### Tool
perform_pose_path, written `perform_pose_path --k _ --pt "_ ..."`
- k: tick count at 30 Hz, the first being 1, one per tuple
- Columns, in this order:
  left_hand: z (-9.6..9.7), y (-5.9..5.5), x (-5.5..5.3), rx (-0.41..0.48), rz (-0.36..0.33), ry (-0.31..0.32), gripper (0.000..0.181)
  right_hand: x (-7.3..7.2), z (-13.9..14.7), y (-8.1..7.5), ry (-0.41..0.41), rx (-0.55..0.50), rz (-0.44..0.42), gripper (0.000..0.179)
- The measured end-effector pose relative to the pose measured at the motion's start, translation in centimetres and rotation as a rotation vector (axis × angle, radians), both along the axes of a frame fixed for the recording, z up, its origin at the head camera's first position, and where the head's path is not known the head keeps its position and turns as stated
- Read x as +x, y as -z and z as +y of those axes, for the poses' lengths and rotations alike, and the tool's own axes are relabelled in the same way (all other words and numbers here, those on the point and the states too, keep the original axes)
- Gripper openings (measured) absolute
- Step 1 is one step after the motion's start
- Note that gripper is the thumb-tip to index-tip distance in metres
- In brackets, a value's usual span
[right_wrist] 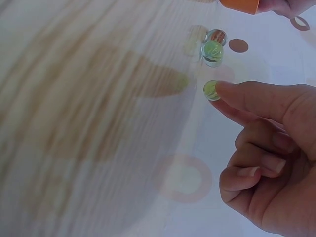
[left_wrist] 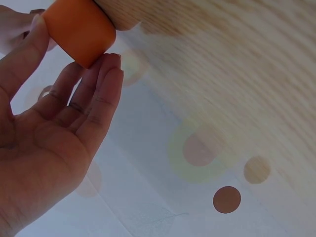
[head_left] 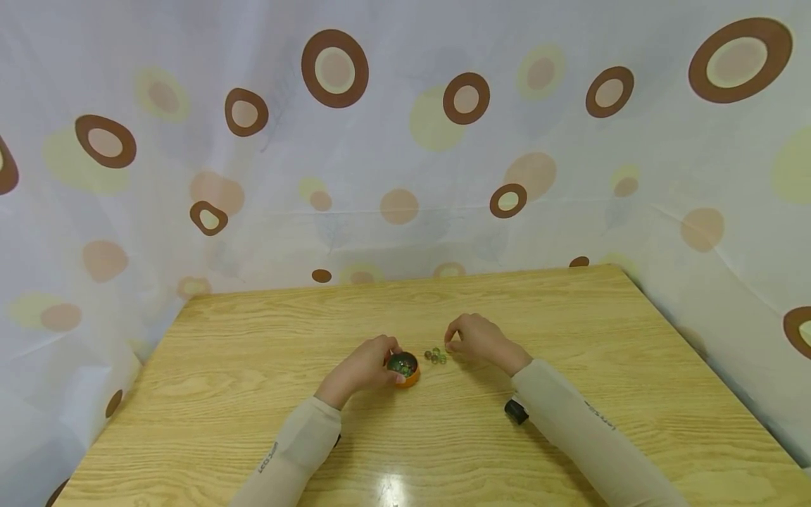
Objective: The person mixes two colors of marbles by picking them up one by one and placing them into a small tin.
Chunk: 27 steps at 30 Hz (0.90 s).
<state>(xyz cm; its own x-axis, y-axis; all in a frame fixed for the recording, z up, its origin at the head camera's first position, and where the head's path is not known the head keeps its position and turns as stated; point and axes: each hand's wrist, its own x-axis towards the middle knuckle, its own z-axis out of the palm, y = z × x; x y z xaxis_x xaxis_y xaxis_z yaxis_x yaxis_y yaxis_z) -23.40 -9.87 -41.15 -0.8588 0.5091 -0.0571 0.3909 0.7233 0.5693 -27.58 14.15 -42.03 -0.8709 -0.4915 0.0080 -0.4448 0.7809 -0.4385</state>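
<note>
My left hand (head_left: 369, 365) holds a small orange bowl (head_left: 412, 380) from its left side, thumb on the near rim and fingers round the far side. Dark inside, the bowl has several marbles in it. In the left wrist view its smooth orange wall (left_wrist: 81, 32) shows between thumb and fingertips. To the right of the bowl, a little cluster of glass marbles (head_left: 435, 356) lies on the table. My right hand (head_left: 479, 339) is just right of them. Its thumb and index finger pinch one yellow-green marble (right_wrist: 211, 91), the other fingers curled in, close to the clustered marbles (right_wrist: 213, 52).
The hands work over a wood-grain table (head_left: 266, 338). A white curtain (head_left: 380, 155) with brown, yellow and pink circles hangs behind it and at both sides. A black wrist device (head_left: 516, 411) shows under the right sleeve.
</note>
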Motion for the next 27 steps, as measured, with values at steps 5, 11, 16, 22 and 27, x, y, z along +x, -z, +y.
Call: perform_pose_path --k 5,11,16,22,27 --pt "-0.1 0.0 0.0 -0.002 -0.007 0.002 0.038 0.1 -0.1 -0.1 0.001 -0.009 -0.002 0.012" --pt "0.0 0.0 0.0 -0.005 -0.001 -0.002 0.037 0.2 -0.3 -0.4 -0.008 -0.020 0.005 0.015" --pt "0.0 -0.1 0.0 -0.015 0.001 -0.002 0.037 0.3 -0.5 -0.5 -0.018 -0.021 0.021 0.015" --pt "0.0 -0.1 -0.1 -0.012 0.000 -0.003 0.037 0.5 -0.9 -0.7 -0.019 -0.034 0.021 0.015" --pt "0.0 0.0 -0.2 -0.001 -0.001 0.004 0.036 0.9 -1.3 -1.0 -0.022 -0.045 0.023 0.017"
